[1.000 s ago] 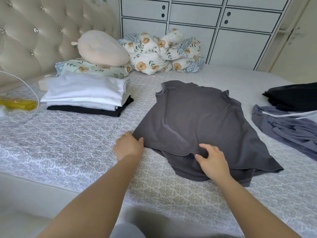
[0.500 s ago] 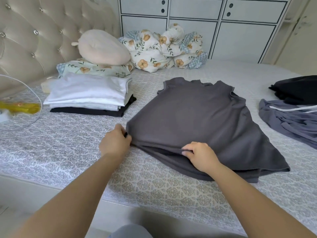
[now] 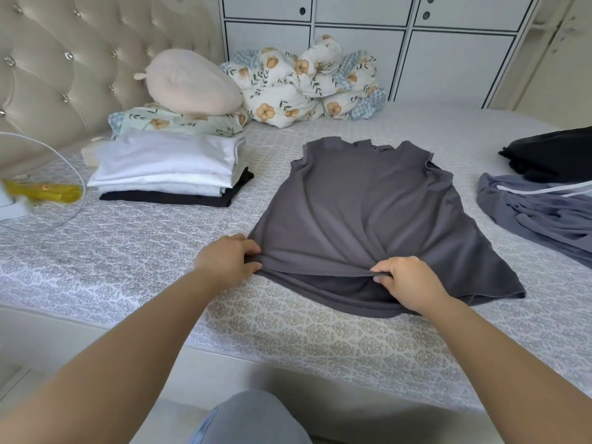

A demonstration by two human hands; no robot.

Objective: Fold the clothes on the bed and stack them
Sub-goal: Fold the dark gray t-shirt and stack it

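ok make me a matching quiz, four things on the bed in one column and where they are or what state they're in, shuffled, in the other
Things:
1. grey shirt
2. folded stack
3. floral quilt
4. black garment

Places or states:
A. bunched up by the cabinets
B. far right edge of view, unfolded
C. spread flat, hem pinched by both hands
D. near the headboard, white on top, black at bottom

Pairs: 1-C, 2-D, 3-A, 4-B
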